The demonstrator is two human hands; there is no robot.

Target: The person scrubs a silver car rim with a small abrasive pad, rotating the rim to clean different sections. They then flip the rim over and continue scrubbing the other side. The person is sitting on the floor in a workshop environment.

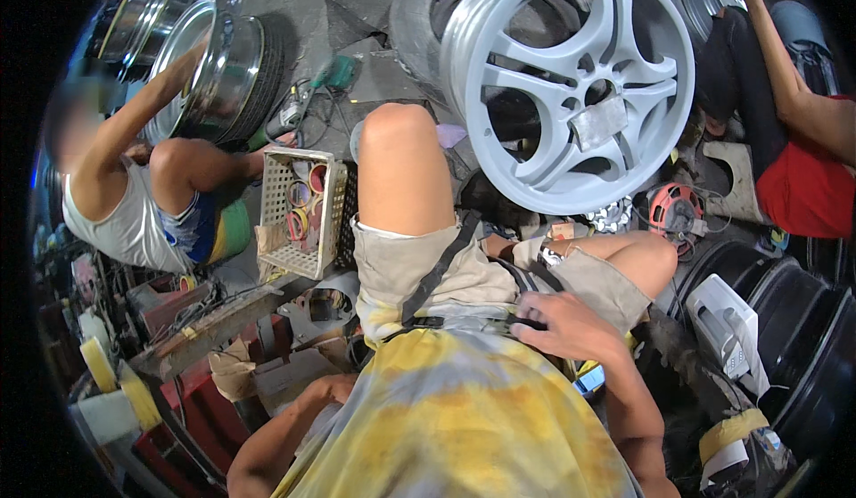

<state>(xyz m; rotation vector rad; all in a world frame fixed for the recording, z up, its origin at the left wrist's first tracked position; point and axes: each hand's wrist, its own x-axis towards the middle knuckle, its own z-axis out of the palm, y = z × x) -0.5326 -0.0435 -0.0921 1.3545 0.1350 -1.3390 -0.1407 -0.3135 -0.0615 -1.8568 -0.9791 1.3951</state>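
**Hand at the waist strap, grey rim up ahead**

Right hand (566,324) sits on the black strap buckle (526,322) at the waist — fingers curled loosely on it. Strap's soft, floppy; grab the stiff buckle. Left hand's hidden, can't tell. Grey alloy wheel (571,79) far ahead — looks heavy.

One pale blue rim (571,88), one basket (299,213), one red cord reel (675,210), two co-workers, one own hand (571,324) visible.

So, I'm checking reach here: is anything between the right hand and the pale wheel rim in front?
Yes. The right hand rests at the waist, and the person's own bent right knee lies between it and the rim.
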